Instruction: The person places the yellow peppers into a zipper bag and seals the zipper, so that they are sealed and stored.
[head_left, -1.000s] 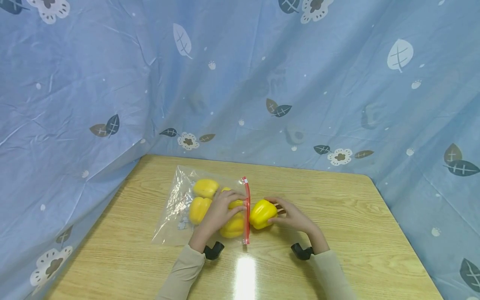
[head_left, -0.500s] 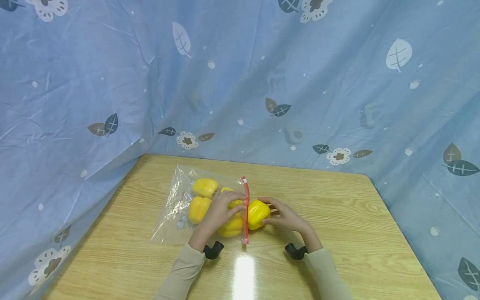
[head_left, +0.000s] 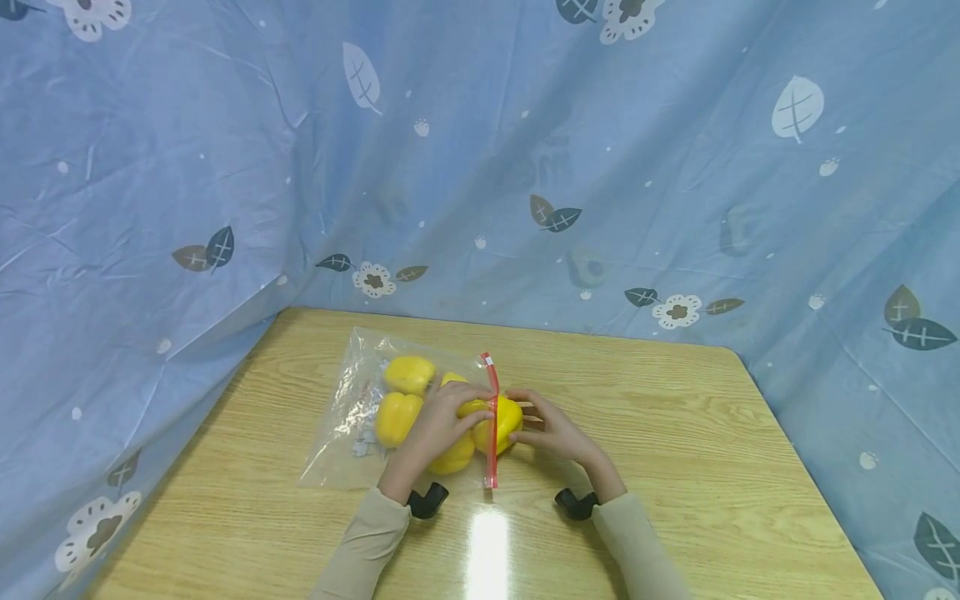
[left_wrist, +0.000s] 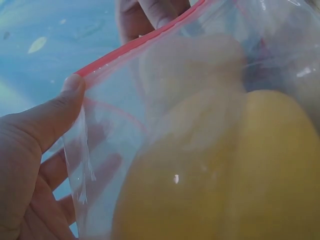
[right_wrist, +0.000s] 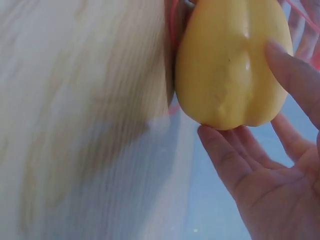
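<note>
A clear zip-top bag (head_left: 337, 458) lies on its side, its red-edged mouth (head_left: 492, 467) facing right. Inside it are several yellow bell peppers, among them one at the back (head_left: 408, 375) and one at the left (head_left: 399, 418). My left hand (head_left: 442, 421) pinches the upper layer of the bag at the mouth, thumb on the red strip (left_wrist: 142, 41) in the left wrist view. With thumb and fingertips, my right hand (head_left: 557, 433) holds another yellow bell pepper (right_wrist: 230, 65) by its right end. That pepper is partly through the mouth, its left part under the plastic.
A wooden table (head_left: 675, 467) bears the bag. Blue patterned cloth (head_left: 480, 167) hangs behind and along both sides. Black wrist mounts (head_left: 576, 504) sit below both hands. Small grey printed marks (head_left: 363, 446) show on the bag's left part.
My right hand has moved left, taking the bell pepper from just outside the red-edged mouth to partly inside the bag. The left hand has stayed at the mouth.
</note>
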